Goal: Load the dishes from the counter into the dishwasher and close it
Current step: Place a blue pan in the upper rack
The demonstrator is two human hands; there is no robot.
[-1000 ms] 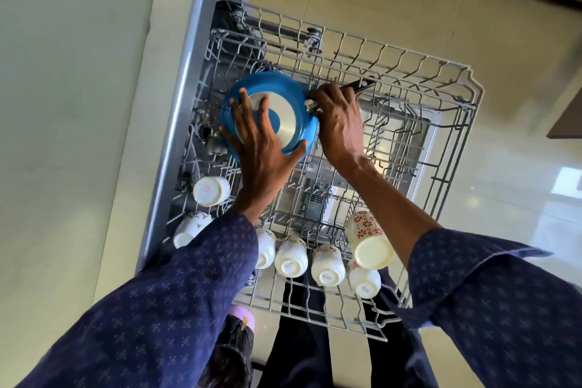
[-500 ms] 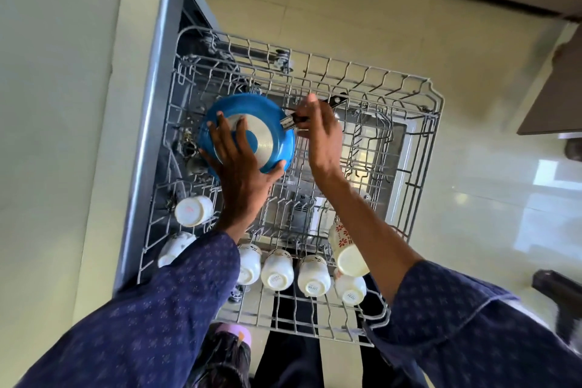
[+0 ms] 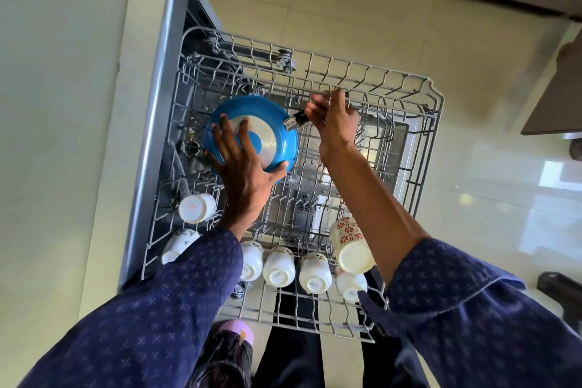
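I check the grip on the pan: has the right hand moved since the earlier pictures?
Yes. The right hand slid away from the blue pan, toward the rack's far rail; the metal collar of the pan's handle now shows.

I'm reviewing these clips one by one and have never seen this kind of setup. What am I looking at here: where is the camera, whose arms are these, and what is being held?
There is no machine doing the work: a person wears one wide camera on the head, so you look down along their own two arms in dark blue sleeves. Below them is a dishwasher rack made of grey wire, pulled out over a pale tiled floor. The left hand lies with spread fingers on the upturned bottom of a blue pan, and the right hand grips the pan's dark handle, setting the pan bottom-up in the rack. Along the near side lie several white cups, and beside them a larger mug with red flowers. Two more white cups sit by the left edge.
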